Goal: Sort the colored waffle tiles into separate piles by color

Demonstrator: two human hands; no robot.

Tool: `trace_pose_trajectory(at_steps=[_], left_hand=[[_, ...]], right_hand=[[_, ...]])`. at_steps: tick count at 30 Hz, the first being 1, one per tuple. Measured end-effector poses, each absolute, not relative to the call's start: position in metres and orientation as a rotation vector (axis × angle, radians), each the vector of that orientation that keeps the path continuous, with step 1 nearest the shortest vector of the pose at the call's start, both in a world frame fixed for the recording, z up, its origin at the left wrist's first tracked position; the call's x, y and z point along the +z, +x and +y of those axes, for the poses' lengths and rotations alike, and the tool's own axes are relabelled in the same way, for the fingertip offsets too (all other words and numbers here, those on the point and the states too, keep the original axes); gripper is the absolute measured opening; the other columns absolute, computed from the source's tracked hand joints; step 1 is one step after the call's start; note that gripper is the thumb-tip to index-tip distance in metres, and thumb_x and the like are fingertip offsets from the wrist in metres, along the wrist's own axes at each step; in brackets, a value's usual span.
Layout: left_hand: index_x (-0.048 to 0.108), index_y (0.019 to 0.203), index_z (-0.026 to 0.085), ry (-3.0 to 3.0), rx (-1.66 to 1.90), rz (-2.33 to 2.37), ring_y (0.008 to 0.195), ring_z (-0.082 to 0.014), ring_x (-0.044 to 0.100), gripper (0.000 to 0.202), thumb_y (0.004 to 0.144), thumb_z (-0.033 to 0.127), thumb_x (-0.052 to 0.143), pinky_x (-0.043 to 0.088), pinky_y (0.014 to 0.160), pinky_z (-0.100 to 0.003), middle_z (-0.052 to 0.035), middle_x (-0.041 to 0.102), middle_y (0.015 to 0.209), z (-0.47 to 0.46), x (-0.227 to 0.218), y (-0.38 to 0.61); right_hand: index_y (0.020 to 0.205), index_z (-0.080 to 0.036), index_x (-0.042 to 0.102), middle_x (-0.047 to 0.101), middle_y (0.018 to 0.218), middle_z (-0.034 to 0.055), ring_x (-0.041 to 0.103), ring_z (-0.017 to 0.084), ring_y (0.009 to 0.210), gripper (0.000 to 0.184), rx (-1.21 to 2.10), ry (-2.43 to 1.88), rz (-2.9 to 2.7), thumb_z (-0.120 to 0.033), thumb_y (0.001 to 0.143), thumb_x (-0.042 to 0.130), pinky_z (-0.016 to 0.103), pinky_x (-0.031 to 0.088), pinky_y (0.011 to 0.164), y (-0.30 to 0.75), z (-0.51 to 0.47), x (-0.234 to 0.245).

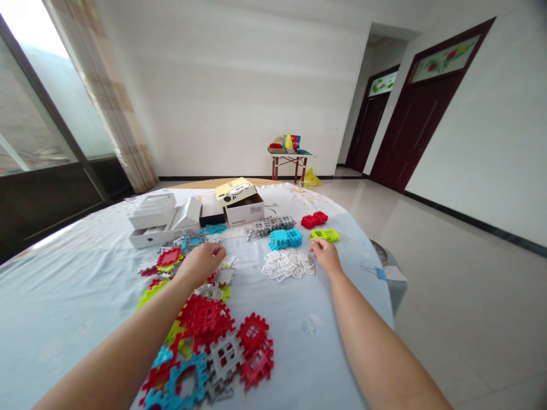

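The left hand [200, 263] curls its fingers [216, 253] down over scattered plastic grid pieces [205, 318] on the desk [64, 296], near frame center; whether they grip one, I cannot tell. The right hand [325, 255] rests just beside a white pile [288, 264], its fingers [314, 245] loosely open and empty. Four more piles lie above: one gray [270, 226], one blue [285, 239], one red [314, 220], one green [325, 234]. Two boxes, a white box [152, 221] and a printed box [244, 209], stand toward the upper middle.
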State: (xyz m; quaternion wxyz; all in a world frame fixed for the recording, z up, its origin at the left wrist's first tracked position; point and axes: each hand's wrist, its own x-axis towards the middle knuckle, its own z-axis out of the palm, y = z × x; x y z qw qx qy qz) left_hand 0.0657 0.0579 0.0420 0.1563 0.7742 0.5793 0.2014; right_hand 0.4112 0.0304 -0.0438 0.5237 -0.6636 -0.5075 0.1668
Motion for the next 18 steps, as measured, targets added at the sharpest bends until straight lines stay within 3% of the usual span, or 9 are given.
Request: trace_pose_trajectory(at_steps=[4, 7, 10, 18], left_hand=[[0.063, 0.066, 0.015, 2.086, 0.625, 1.545, 0.048, -0.0126, 0.047, 0.032, 0.07, 0.04, 0.044, 0.032, 0.048, -0.025, -0.0007, 0.052, 0.049, 0.062, 0.042, 0.099], [0.063, 0.09, 0.012, 2.004, 0.673, 1.392, 0.055, -0.0121, 0.055, 0.041, 0.074, 0.041, 0.038, 0.038, 0.05, -0.023, -0.0052, 0.064, 0.069, 0.062, 0.037, 0.134], [0.056, 0.109, 0.012, 1.979, 0.727, 1.321, 0.064, -0.013, 0.059, 0.049, 0.075, 0.043, 0.04, 0.042, 0.055, -0.023, -0.0077, 0.066, 0.079, 0.063, 0.034, 0.153], [0.064, 0.088, 0.014, 2.076, 0.734, 1.618, 0.07, -0.0169, 0.057, 0.037, 0.071, 0.039, 0.043, 0.04, 0.062, -0.026, -0.0048, 0.065, 0.074, 0.079, 0.037, 0.084]], right_hand=[[0.09, -0.013, 0.064, 0.066, 0.065, 0.0048, 0.056, 0.014, 0.052, 0.036, 0.39, -1.599, -1.222, -0.036, 0.072, 0.044, 0.026, 0.045, 0.057, 0.411, 0.03, -0.045], [0.09, -0.014, 0.064, 0.066, 0.065, 0.0037, 0.056, 0.014, 0.052, 0.036, 0.414, -1.602, -1.217, -0.037, 0.071, 0.044, 0.026, 0.045, 0.056, 0.412, 0.031, -0.047], [0.091, -0.014, 0.063, 0.066, 0.066, 0.004, 0.055, 0.013, 0.05, 0.036, 0.45, -1.603, -1.211, -0.037, 0.071, 0.044, 0.026, 0.045, 0.054, 0.414, 0.033, -0.049], [0.093, -0.014, 0.064, 0.066, 0.065, 0.0035, 0.056, 0.013, 0.05, 0.038, 0.459, -1.611, -1.237, -0.039, 0.071, 0.045, 0.025, 0.044, 0.053, 0.415, 0.036, -0.053]])
